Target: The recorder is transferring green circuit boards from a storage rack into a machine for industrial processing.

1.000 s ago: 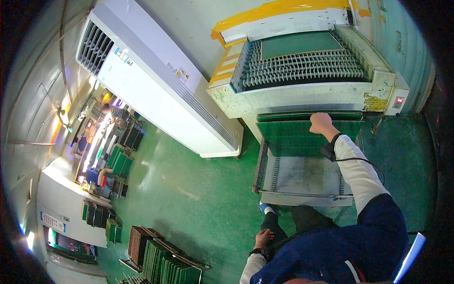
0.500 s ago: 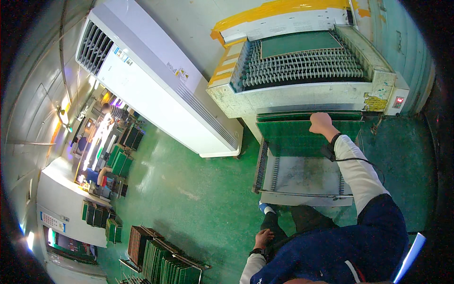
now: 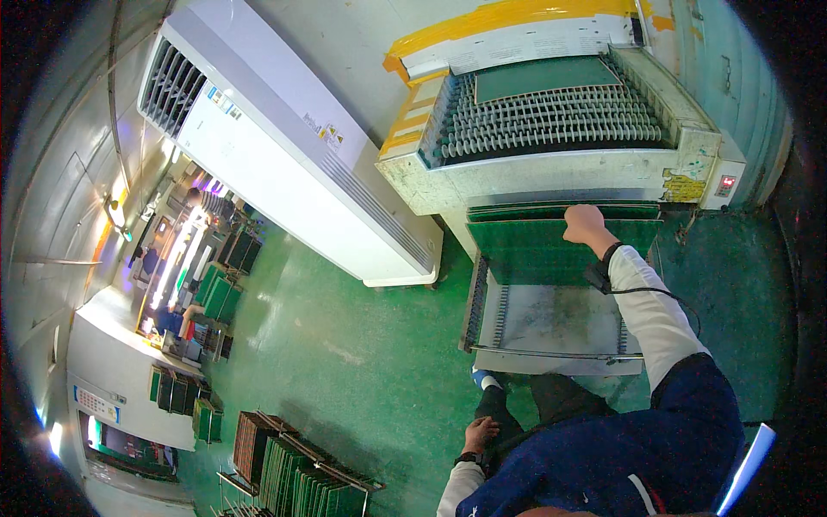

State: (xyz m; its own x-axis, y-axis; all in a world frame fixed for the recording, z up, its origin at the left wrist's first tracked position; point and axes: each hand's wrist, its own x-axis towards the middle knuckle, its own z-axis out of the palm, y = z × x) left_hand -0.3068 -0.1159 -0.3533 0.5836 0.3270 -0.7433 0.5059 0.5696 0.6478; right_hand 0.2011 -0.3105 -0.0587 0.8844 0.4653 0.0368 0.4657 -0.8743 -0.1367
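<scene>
In the head view, our right hand [image 3: 586, 226] is curled into a closed fist at the top edge of the front board [image 3: 551, 252]; its fingertips are hidden, so we cannot tell whether they pinch that edge. The front board is green and stands upright in the rack [image 3: 564, 323], with more boards [image 3: 517, 208] standing close behind it. The near part of the rack shows its grey base, with toothed strips along both sides and a bar [image 3: 551, 352] across the end toward us. We wear a dark band [image 3: 613, 252] on the right wrist, and a cable [image 3: 668, 300] loops beside the forearm.

Our left hand [image 3: 481, 433] is down over our thigh, its fingers loosely curled and narrow; we cannot tell whether anything is in it.

Beyond the rack is the machine [image 3: 534, 177], with rows of rollers [image 3: 551, 125] and a green panel [image 3: 549, 82] lying flat on their far side. Yellow tape [image 3: 508, 15] runs above it, and a box [image 3: 732, 155] with a red display sits at its right end.

To the left, a tall white cabinet [image 3: 284, 146] stands on the green floor [image 3: 345, 319]. A second rack [image 3: 370, 485] at the lower left holds upright panels, and a person [image 3: 217, 205] is at a bright bench far off.
</scene>
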